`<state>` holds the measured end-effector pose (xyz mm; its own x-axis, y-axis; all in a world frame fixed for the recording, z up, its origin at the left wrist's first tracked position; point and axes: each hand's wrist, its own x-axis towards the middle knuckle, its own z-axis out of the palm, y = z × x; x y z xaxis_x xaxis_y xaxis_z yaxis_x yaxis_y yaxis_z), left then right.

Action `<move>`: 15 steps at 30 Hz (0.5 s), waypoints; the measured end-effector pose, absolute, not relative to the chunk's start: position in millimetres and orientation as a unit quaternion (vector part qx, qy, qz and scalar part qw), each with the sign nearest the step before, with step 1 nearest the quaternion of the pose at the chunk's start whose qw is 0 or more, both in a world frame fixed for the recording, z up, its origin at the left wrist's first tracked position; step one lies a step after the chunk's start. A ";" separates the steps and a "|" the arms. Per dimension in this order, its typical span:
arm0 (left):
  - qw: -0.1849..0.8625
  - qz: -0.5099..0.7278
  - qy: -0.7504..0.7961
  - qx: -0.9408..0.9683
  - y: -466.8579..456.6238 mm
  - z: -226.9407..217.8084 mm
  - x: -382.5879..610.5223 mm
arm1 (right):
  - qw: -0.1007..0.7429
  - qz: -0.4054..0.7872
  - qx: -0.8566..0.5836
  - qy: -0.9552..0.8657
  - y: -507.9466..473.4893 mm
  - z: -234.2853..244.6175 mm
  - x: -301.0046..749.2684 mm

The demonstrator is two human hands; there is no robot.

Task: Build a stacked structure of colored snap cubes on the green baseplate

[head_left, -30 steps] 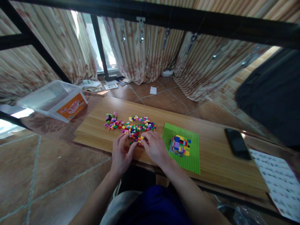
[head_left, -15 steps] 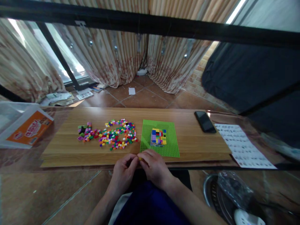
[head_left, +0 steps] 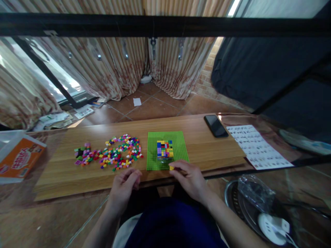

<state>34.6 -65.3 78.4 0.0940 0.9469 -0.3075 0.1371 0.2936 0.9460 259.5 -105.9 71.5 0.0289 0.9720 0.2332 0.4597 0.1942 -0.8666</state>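
Observation:
My right hand (head_left: 190,179) pinches a small yellow toy brick (head_left: 171,168) between thumb and forefinger, at the near edge of the green baseplate (head_left: 181,139). Just beyond it, a square block of stacked multicoloured bricks (head_left: 164,150) rises from the baseplate, with yellow, blue, red and purple on top. To the left, my left hand (head_left: 123,186) hovers by the board's front edge. Its fingers are curled in against the thumb, which hides whatever may be inside. Loose coloured bricks (head_left: 120,153) lie spread on the wooden board beyond that hand.
A black phone (head_left: 216,126) and a printed sheet (head_left: 258,146) lie on the right. At the far left stands a plastic tub with an orange label (head_left: 26,158). A white power strip (head_left: 272,227) and a clear plastic bag (head_left: 256,193) are low on the right.
My hands have come apart. The right one has moved right with the yellow brick, to the baseplate's near edge, while the left has drawn away leftward. The whole view has turned slightly right.

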 end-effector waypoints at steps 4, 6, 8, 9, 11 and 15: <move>0.392 0.362 0.631 0.564 -36.9 71.6 10.2 | 0.504 0.288 -0.625 -0.521 -103.5 63.2 286.1; 0.290 0.332 0.662 0.606 -23.9 67.4 3.6 | 0.527 0.297 -0.628 -0.490 -99.9 60.0 291.6; 0.192 0.281 0.681 0.649 -13.6 63.3 0.6 | 0.542 0.304 -0.622 -0.476 -95.4 58.5 292.4; 0.150 0.255 0.683 0.668 -9.5 61.4 0.0 | 0.546 0.303 -0.621 -0.474 -93.0 58.4 291.6; 0.082 0.209 0.678 0.700 -3.0 57.8 -0.5 | 0.541 0.296 -0.623 -0.481 -88.0 59.0 289.1; 0.019 0.159 0.679 0.716 5.4 52.4 -1.3 | 0.519 0.282 -0.626 -0.509 -77.4 59.2 284.7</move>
<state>-1.3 5.4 52.4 0.0264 0.9791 0.2016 0.9667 -0.0764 0.2442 284.7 -77.4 59.2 0.3239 0.9297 0.1752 0.3442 0.0567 -0.9372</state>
